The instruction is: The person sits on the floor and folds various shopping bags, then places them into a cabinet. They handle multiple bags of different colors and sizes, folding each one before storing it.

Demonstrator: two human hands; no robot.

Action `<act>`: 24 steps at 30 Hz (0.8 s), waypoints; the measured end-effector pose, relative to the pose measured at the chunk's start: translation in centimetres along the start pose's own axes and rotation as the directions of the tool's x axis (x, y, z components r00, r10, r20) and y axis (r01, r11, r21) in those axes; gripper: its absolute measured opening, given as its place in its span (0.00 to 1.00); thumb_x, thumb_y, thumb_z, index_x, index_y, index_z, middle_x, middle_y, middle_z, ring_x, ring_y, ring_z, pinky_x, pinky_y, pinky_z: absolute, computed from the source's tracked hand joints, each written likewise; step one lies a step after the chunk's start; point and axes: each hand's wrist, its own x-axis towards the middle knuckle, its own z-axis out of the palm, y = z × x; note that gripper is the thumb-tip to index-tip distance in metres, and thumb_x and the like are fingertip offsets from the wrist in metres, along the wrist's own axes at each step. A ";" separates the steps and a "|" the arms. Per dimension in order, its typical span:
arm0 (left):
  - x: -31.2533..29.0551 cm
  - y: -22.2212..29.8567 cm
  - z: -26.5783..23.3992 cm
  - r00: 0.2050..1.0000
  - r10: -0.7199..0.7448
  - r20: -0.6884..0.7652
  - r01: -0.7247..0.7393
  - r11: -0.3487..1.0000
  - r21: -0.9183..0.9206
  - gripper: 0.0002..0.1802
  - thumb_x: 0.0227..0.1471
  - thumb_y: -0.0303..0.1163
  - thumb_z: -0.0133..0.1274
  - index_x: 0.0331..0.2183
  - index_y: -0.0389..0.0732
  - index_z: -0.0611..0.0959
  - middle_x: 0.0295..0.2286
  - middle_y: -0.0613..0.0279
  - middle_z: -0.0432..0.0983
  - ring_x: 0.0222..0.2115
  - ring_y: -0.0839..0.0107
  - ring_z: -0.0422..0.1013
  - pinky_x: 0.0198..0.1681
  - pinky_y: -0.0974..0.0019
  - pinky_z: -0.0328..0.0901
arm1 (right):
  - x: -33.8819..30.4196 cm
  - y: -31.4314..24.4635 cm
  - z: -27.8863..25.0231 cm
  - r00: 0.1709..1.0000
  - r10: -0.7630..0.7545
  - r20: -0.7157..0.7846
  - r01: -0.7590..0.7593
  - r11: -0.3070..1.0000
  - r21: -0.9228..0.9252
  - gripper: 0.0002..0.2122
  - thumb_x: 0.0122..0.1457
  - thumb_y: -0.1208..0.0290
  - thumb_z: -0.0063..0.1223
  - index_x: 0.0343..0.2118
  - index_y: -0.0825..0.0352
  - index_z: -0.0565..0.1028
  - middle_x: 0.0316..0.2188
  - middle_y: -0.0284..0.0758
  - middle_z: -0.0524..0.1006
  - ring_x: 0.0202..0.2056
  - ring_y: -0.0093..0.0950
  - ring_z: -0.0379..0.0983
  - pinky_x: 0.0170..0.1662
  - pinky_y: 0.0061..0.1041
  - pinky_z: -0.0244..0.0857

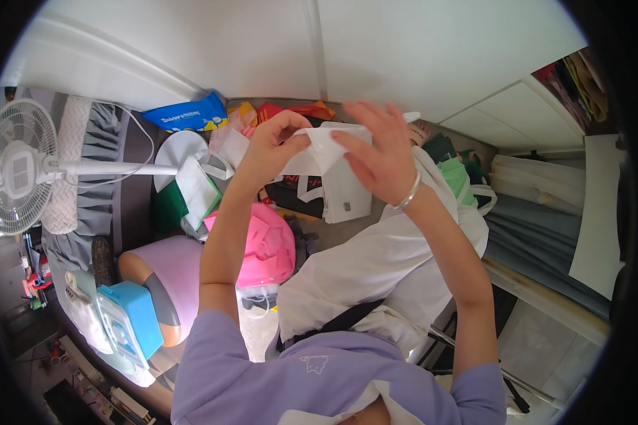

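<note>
My left hand is closed, its thumb and fingers pinching a thin white sheet-like piece; whether it is cloth or paper I cannot tell. Over that piece my right hand, with a silver bangle at the wrist, has its fingers spread and partly blurred by motion. Its thumb side overlaps the white piece in the picture, and contact is unclear. Just below hangs or stands a white bag with a handle. A large white cloth lies bunched below my right forearm and against my body.
To the left stand a white fan, a green and white box-like item and a blue case. A pink bag lies beyond my left forearm. White cabinet doors close off the far side; folded grey fabric sits at right.
</note>
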 end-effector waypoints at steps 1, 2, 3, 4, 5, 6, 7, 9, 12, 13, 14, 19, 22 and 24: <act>0.1 0.3 0.5 1.000 0.023 0.009 -0.023 0.999 0.026 0.07 0.37 0.24 0.47 0.25 0.37 0.69 0.22 0.70 0.64 0.26 0.82 0.61 0.29 0.79 0.57 | 0.3 -0.3 0.0 0.998 -0.047 0.039 0.047 0.999 0.005 0.21 0.31 0.81 0.49 0.34 0.57 0.67 0.41 0.32 0.61 0.41 0.31 0.58 0.46 0.33 0.48; 0.0 0.5 0.8 0.999 0.043 0.017 -0.044 0.998 0.053 0.07 0.37 0.25 0.47 0.25 0.37 0.69 0.21 0.70 0.64 0.25 0.82 0.61 0.29 0.79 0.57 | 0.2 -0.3 0.1 0.998 -0.036 0.043 0.035 0.999 0.039 0.20 0.31 0.81 0.49 0.33 0.58 0.67 0.41 0.32 0.62 0.41 0.32 0.58 0.46 0.33 0.49; -0.3 1.4 1.0 0.998 0.037 0.043 -0.044 0.981 0.187 0.09 0.37 0.21 0.45 0.27 0.38 0.68 0.24 0.68 0.60 0.27 0.81 0.58 0.31 0.79 0.55 | 0.0 -0.3 0.2 0.999 -0.026 0.047 0.022 0.997 0.074 0.20 0.31 0.81 0.49 0.32 0.59 0.66 0.40 0.32 0.63 0.40 0.32 0.59 0.45 0.33 0.49; -0.4 1.4 1.1 0.997 0.061 0.038 -0.069 0.964 0.255 0.09 0.37 0.21 0.45 0.27 0.38 0.68 0.24 0.68 0.61 0.28 0.80 0.59 0.32 0.79 0.55 | -0.2 -0.2 0.4 0.999 -0.016 0.052 0.010 0.994 0.109 0.19 0.31 0.81 0.49 0.32 0.60 0.66 0.40 0.32 0.63 0.39 0.32 0.59 0.45 0.33 0.50; -0.5 1.3 1.3 0.996 0.086 0.037 -0.093 0.943 0.318 0.09 0.36 0.21 0.45 0.27 0.37 0.68 0.25 0.67 0.61 0.29 0.80 0.59 0.33 0.78 0.55 | -0.4 0.5 0.6 1.000 0.000 0.000 0.000 0.980 0.199 0.16 0.30 0.82 0.48 0.28 0.62 0.65 0.37 0.32 0.65 0.36 0.34 0.61 0.42 0.32 0.54; -0.6 1.1 1.4 0.993 0.112 0.037 -0.117 0.918 0.380 0.09 0.36 0.21 0.45 0.27 0.37 0.68 0.25 0.67 0.61 0.29 0.79 0.59 0.34 0.78 0.55 | -0.8 0.8 0.5 1.000 -0.009 -0.004 0.010 0.976 0.216 0.15 0.31 0.82 0.48 0.26 0.63 0.65 0.37 0.33 0.65 0.35 0.34 0.62 0.40 0.31 0.55; -0.6 1.0 1.5 0.989 0.127 0.071 -0.141 0.953 0.269 0.08 0.36 0.21 0.45 0.27 0.37 0.68 0.25 0.67 0.61 0.30 0.79 0.59 0.34 0.78 0.55 | -1.1 1.2 0.3 1.000 -0.019 -0.007 0.020 0.972 0.233 0.14 0.31 0.83 0.48 0.25 0.64 0.64 0.36 0.34 0.66 0.34 0.35 0.62 0.39 0.30 0.56; -0.5 0.7 1.7 0.978 0.161 0.134 -0.167 0.985 0.035 0.08 0.37 0.21 0.44 0.26 0.36 0.68 0.26 0.67 0.62 0.31 0.79 0.59 0.35 0.78 0.54 | -1.4 1.3 0.5 1.000 0.005 -0.007 -0.003 0.953 0.303 0.12 0.32 0.84 0.47 0.23 0.65 0.63 0.36 0.35 0.66 0.33 0.35 0.63 0.36 0.29 0.58; 0.0 1.6 1.8 0.953 0.016 0.302 -0.041 0.996 0.078 0.07 0.37 0.20 0.41 0.26 0.35 0.68 0.25 0.67 0.63 0.32 0.79 0.60 0.36 0.78 0.54 | -2.0 0.8 0.5 0.995 0.096 -0.012 -0.081 0.894 0.441 0.11 0.34 0.85 0.46 0.22 0.65 0.61 0.36 0.37 0.66 0.31 0.36 0.64 0.32 0.27 0.60; 0.1 1.0 2.3 0.964 0.049 0.263 -0.081 0.991 0.110 0.07 0.37 0.20 0.41 0.26 0.36 0.68 0.24 0.67 0.63 0.29 0.79 0.61 0.34 0.78 0.55 | -2.1 0.6 0.6 0.992 0.127 -0.025 -0.100 0.872 0.479 0.10 0.35 0.85 0.45 0.22 0.65 0.60 0.36 0.38 0.65 0.31 0.36 0.64 0.31 0.26 0.60; -0.1 0.8 2.5 0.976 0.071 0.207 -0.100 0.986 0.136 0.07 0.37 0.21 0.41 0.26 0.36 0.68 0.24 0.66 0.63 0.28 0.79 0.61 0.32 0.78 0.55 | -2.2 0.5 0.8 0.986 0.162 -0.036 -0.120 0.846 0.520 0.10 0.35 0.85 0.45 0.22 0.65 0.60 0.36 0.39 0.65 0.30 0.36 0.65 0.30 0.26 0.61; 0.2 0.0 3.0 0.975 0.222 0.005 -0.209 0.911 0.356 0.05 0.37 0.25 0.45 0.23 0.36 0.68 0.17 0.59 0.64 0.18 0.73 0.62 0.23 0.74 0.58 | -1.0 1.0 -0.4 0.984 0.146 0.106 -0.177 0.894 0.411 0.10 0.37 0.83 0.46 0.23 0.64 0.60 0.35 0.36 0.66 0.26 0.34 0.66 0.25 0.24 0.60; 1.4 -0.1 2.1 0.975 0.209 0.079 -0.221 0.855 0.470 0.10 0.36 0.28 0.48 0.26 0.36 0.69 0.18 0.57 0.65 0.20 0.72 0.63 0.24 0.74 0.59 | -0.1 1.3 -0.8 0.960 0.156 0.233 -0.234 0.903 0.359 0.10 0.38 0.81 0.47 0.23 0.64 0.60 0.30 0.33 0.67 0.23 0.31 0.65 0.23 0.22 0.59; 1.8 0.0 2.2 0.956 0.287 0.055 -0.287 0.887 0.363 0.13 0.35 0.29 0.49 0.29 0.37 0.70 0.21 0.57 0.67 0.22 0.72 0.64 0.26 0.74 0.59 | 0.2 2.0 -0.9 0.948 0.212 0.236 -0.287 0.890 0.355 0.09 0.39 0.79 0.48 0.23 0.64 0.60 0.25 0.31 0.66 0.21 0.27 0.64 0.22 0.20 0.58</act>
